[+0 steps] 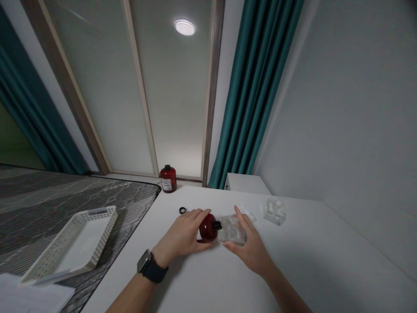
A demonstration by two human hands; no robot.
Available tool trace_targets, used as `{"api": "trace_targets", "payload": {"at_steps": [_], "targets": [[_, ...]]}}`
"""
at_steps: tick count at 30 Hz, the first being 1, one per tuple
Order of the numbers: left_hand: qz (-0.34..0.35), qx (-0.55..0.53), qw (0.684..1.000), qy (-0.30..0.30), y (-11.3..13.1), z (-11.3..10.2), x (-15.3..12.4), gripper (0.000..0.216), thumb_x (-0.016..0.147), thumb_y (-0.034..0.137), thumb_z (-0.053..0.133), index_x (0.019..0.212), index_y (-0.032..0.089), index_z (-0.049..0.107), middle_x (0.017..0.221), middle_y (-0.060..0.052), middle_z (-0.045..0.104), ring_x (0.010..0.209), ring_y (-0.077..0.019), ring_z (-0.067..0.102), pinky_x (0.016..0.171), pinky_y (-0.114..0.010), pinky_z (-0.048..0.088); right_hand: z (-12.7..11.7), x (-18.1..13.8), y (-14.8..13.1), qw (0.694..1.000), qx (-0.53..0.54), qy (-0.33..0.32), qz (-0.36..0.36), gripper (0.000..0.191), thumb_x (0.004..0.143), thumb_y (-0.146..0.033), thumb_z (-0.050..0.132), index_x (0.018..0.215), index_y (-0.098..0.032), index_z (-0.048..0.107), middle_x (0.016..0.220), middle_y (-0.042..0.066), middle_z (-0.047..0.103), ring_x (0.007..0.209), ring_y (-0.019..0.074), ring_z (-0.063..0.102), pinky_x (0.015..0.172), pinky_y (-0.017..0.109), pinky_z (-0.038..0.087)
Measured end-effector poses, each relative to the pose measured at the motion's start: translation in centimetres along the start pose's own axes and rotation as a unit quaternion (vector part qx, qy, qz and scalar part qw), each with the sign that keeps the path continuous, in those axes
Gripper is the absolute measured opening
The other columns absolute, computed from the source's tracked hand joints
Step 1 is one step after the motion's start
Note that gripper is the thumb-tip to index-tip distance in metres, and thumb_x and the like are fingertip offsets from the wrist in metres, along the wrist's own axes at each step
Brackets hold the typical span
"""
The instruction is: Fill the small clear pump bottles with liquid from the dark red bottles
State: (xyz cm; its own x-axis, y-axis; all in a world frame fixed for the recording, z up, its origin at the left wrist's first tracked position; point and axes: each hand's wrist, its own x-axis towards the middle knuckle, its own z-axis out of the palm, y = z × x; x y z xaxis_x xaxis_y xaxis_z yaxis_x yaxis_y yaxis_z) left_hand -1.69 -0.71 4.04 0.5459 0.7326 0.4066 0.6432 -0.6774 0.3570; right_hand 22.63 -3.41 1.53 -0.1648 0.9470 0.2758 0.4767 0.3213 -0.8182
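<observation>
On the white table (312, 261) my left hand (182, 237), with a dark watch on its wrist, is wrapped round a small dark red bottle (207, 228) lying on its side, its black neck pointing right. My right hand (249, 245) grips a crumpled clear plastic bag (232, 229) right at the bottle's neck. Both hands are closed on what they hold.
A small black ring (183, 210) lies on the table just left of my left hand. A second red bottle (168, 178) stands upright at the far edge. A clear plastic box (274, 210) sits far right. A white basket (76, 241) rests on the mattress to the left.
</observation>
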Motion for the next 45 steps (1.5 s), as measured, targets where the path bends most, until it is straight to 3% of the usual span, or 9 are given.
{"api": "trace_targets", "payload": {"at_steps": [11, 19, 38, 45], "targets": [[0.003, 0.023, 1.0, 0.011, 0.0, 0.2, 0.0, 0.074, 0.074, 0.044, 0.08, 0.138, 0.021, 0.05, 0.124, -0.016, 0.066, 0.11, -0.0377, 0.065, 0.093, -0.05, 0.051, 0.2, 0.0, 0.8, 0.999, -0.039, 0.002, -0.016, 0.101, 0.073, -0.021, 0.077, 0.157, -0.027, 0.022, 0.133, 0.01, 0.055, 0.126, 0.0294, 0.053, 0.113, 0.048, 0.04], [0.004, 0.032, 0.999, 0.029, 0.1, 0.8, 0.0, 0.076, 0.073, 0.043, 0.079, 0.139, 0.021, 0.049, 0.124, -0.015, 0.066, 0.108, -0.0368, 0.065, 0.092, -0.049, 0.052, -0.5, 0.1, 0.8, 0.999, -0.032, 0.022, -0.029, 0.084, 0.069, -0.023, 0.079, 0.144, -0.026, 0.042, 0.14, 0.011, 0.054, 0.132, 0.032, 0.051, 0.115, 0.051, 0.039], [-0.013, 0.028, 0.996, 0.079, 1.8, 3.1, 0.0, 0.077, 0.072, 0.038, 0.081, 0.136, 0.017, 0.043, 0.123, -0.017, 0.066, 0.106, -0.0368, 0.067, 0.09, -0.052, 0.056, -3.5, -0.1, 0.0, 0.988, -0.121, -0.009, -0.099, 0.093, 0.076, -0.028, 0.081, 0.155, -0.029, 0.032, 0.138, 0.012, 0.056, 0.128, 0.0326, 0.054, 0.113, 0.051, 0.042], [-0.002, 0.007, 0.994, 0.113, 1.9, 3.7, -0.1, 0.078, 0.072, 0.036, 0.081, 0.137, 0.018, 0.041, 0.122, -0.016, 0.067, 0.105, -0.0339, 0.067, 0.088, -0.049, 0.058, -4.4, 0.0, -0.9, 0.979, -0.156, -0.019, -0.131, 0.093, 0.077, -0.027, 0.081, 0.156, -0.023, 0.03, 0.139, 0.016, 0.054, 0.128, 0.0318, 0.053, 0.112, 0.052, 0.044]]}}
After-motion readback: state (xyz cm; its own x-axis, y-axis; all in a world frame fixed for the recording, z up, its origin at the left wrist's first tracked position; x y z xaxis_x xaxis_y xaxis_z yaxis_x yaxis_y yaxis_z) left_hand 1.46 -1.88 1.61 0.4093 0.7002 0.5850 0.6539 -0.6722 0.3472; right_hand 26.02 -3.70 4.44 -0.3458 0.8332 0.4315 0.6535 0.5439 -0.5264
